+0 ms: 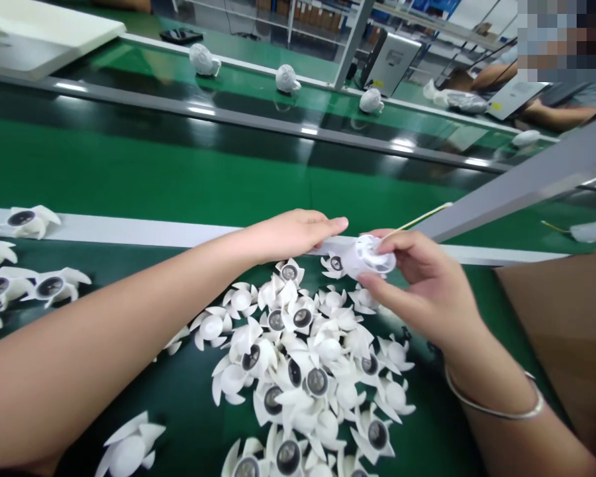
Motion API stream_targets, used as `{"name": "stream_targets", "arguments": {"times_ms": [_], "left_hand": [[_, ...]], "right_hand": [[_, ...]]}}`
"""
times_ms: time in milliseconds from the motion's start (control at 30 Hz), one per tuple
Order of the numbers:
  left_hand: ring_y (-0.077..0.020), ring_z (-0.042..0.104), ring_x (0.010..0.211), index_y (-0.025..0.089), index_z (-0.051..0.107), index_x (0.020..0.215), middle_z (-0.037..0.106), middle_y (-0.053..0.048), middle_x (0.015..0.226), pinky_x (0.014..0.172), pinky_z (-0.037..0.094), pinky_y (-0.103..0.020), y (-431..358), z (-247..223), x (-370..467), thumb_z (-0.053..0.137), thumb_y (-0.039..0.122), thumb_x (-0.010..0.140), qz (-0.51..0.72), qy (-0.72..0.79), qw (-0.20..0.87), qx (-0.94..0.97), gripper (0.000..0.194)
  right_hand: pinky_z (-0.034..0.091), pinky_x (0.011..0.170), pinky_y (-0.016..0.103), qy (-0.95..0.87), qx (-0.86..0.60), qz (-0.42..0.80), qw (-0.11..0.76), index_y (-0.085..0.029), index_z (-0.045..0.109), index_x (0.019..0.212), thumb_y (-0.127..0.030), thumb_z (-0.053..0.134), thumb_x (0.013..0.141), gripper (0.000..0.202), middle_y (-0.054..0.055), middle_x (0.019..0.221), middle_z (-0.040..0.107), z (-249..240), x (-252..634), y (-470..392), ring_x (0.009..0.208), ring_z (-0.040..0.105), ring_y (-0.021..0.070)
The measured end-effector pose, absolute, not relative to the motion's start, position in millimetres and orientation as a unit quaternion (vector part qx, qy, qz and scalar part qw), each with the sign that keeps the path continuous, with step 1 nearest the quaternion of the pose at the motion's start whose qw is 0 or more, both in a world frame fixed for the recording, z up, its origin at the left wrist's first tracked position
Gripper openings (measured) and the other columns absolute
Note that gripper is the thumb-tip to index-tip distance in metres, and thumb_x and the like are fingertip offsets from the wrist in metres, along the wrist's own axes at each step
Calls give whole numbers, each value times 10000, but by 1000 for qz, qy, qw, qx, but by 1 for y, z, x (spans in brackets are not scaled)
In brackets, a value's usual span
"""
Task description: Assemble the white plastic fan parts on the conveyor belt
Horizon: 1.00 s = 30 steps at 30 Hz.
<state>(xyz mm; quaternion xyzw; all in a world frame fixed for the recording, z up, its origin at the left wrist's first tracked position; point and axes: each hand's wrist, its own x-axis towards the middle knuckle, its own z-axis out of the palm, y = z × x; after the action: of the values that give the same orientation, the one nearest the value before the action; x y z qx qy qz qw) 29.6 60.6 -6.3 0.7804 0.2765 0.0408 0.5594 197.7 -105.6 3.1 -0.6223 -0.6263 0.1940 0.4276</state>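
In my right hand [422,281] is a white round fan housing [350,262], gripped between thumb and fingers, its spoked end facing me. A thin yellow wire [420,217] runs from it up to the right. My left hand [302,235] is just left of the housing, fingers stretched out and apart from it; its underside is hidden. Below both hands lies a heap of white fan impellers [328,348], some showing dark round hubs. One impeller [336,264] sits right beside the housing, partly covered. A metal bangle [514,416] circles my right wrist.
More impellers [49,286] lie at the left. Beyond a pale rail [129,230] runs a green belt [153,165]. White rounded units [203,59] stand farther back. A slanted metal post [521,175] and a cardboard box [566,331] are at the right. Another person's arm [559,116] shows at upper right.
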Motion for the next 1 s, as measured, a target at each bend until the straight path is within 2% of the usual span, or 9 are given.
{"name": "stream_targets", "arguments": {"times_ms": [100, 267, 533, 700, 800, 900, 967, 1000], "left_hand": [[-143, 570, 738, 194, 673, 1021, 669, -37, 913, 628, 386, -257, 59, -7, 30, 484, 694, 864, 49, 275, 580, 765, 557], [-104, 503, 608, 212, 640, 1064, 643, -2, 825, 532, 324, -241, 59, -12, 30, 724, 586, 742, 29, 257, 597, 760, 501], [-97, 476, 556, 205, 627, 1042, 621, 18, 729, 505, 329, -241, 55, -9, 39, 713, 398, 790, 32, 279, 580, 765, 328], [-112, 512, 586, 212, 623, 968, 613, 30, 727, 535, 338, -250, 46, -6, 36, 688, 408, 794, 81, 290, 486, 821, 270], [-140, 557, 698, 209, 616, 902, 626, 16, 795, 591, 356, -261, 38, 3, 30, 696, 446, 793, 156, 261, 363, 881, 273], [-180, 583, 880, 207, 646, 903, 651, -16, 907, 750, 417, -295, 26, 20, 27, 639, 456, 870, 197, 134, 279, 930, 251], [-206, 572, 1046, 225, 685, 956, 666, -37, 1062, 923, 417, -334, 17, 30, 26, 604, 479, 910, 164, 19, 275, 947, 271], [-221, 548, 1141, 241, 702, 990, 654, -43, 1171, 1001, 393, -352, 13, 33, 26, 588, 504, 919, 129, -26, 284, 950, 295]], "right_hand": [[523, 963, 433, -700, -604, 114, 364, -256, 641, 1009, -237, 753, 826, 215, 78, 1159, 672, -4, 194, -101, 1149, 628, 275], [565, 926, 447, -748, -589, 68, 298, -258, 723, 1025, -181, 704, 864, 179, 79, 1211, 670, -6, 198, -100, 1137, 642, 280], [609, 827, 418, -737, -592, 64, 319, -260, 766, 952, -226, 767, 826, 130, 65, 1065, 722, -9, 201, -97, 945, 705, 257], [584, 872, 393, -747, -563, 112, 335, -240, 767, 949, -225, 770, 823, 127, 67, 1059, 715, -9, 208, -95, 984, 694, 232], [554, 937, 410, -764, -546, 131, 317, -246, 753, 978, -229, 728, 853, 128, 67, 1107, 700, -11, 215, -94, 1065, 667, 235], [490, 1022, 486, -735, -594, 41, 324, -218, 692, 1177, -211, 627, 906, 280, 135, 1362, 572, -10, 221, -93, 1206, 587, 280], [515, 970, 488, -682, -644, -21, 346, -185, 602, 1315, -213, 594, 911, 405, 181, 1432, 493, -1, 225, -99, 1139, 614, 283], [539, 918, 462, -655, -668, -35, 353, -177, 592, 1318, -218, 589, 912, 408, 181, 1384, 533, 6, 225, -106, 1064, 640, 268]]}}
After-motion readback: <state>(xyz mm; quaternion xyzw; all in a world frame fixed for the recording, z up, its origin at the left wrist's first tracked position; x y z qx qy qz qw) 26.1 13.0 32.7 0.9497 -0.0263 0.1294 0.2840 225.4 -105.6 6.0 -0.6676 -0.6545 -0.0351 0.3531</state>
